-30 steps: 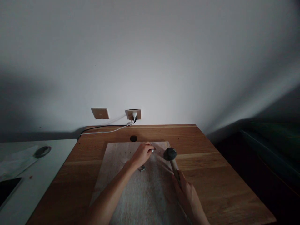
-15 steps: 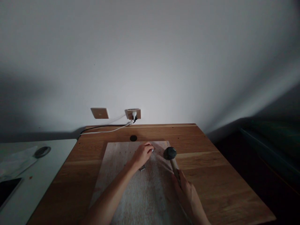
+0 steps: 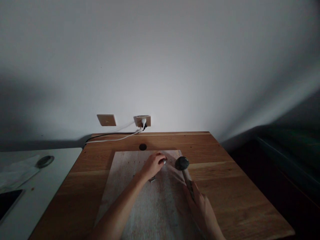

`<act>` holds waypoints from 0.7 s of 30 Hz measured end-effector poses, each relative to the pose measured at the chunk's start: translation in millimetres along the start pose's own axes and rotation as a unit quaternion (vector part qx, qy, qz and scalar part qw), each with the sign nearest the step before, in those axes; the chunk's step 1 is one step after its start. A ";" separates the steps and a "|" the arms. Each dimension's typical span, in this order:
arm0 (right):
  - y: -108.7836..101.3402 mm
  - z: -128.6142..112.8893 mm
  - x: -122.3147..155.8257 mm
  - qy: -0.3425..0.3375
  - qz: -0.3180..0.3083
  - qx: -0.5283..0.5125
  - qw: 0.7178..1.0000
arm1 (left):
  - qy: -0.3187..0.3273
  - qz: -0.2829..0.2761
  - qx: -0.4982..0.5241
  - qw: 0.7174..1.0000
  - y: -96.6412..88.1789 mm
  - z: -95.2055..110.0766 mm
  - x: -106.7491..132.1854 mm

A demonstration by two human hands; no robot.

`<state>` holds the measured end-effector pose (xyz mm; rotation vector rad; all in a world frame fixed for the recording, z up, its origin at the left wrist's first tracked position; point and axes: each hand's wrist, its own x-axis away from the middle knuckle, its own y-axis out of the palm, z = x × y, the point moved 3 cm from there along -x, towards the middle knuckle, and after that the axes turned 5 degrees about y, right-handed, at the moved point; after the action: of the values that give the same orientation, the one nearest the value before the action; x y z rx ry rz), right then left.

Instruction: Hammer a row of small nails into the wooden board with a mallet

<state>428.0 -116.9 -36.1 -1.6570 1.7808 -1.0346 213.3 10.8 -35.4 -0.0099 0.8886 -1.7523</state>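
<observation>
A pale wooden board [image 3: 125,186] lies on a brown wooden desk [image 3: 225,186]. My left hand [image 3: 153,164] rests on the board's far part with its fingers pinched together near a small pale tip; what it holds is too small to name. My right hand [image 3: 203,210] grips the wooden handle of a hammer [image 3: 182,164], whose dark head hovers just right of my left fingertips. A small grey metal piece [image 3: 151,180] lies on the board under my left wrist. Tiny dark dots mark the board's far left part.
A round dark hole [image 3: 142,146] sits in the desk near the wall. A wall socket [image 3: 143,120] holds a white plug, and its cables [image 3: 112,137] run left. A white table [image 3: 37,193] on the left carries a dark round object [image 3: 45,161] and a dark tablet [image 3: 8,201].
Hardly anything has moved. The hammer head and my left hand stay in nearly the same places; the view shifts very slightly.
</observation>
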 end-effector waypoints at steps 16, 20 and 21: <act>-5.3 -27.7 -8.3 -0.006 0.003 -0.073 0.997 | -0.038 -0.016 0.024 0.999 2.9 -10.8 4.4; -7.2 -46.2 -9.2 -0.035 -0.011 -0.066 0.997 | -0.038 -0.020 0.035 0.998 3.8 -12.9 4.5; -6.9 -48.9 -9.0 -0.045 -0.018 -0.062 0.997 | -0.043 -0.022 0.035 0.998 3.6 -12.9 4.3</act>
<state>395.2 -98.2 -3.0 -1.7875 1.7944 -0.8661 209.1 14.0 -48.5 -0.0578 0.7688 -1.8093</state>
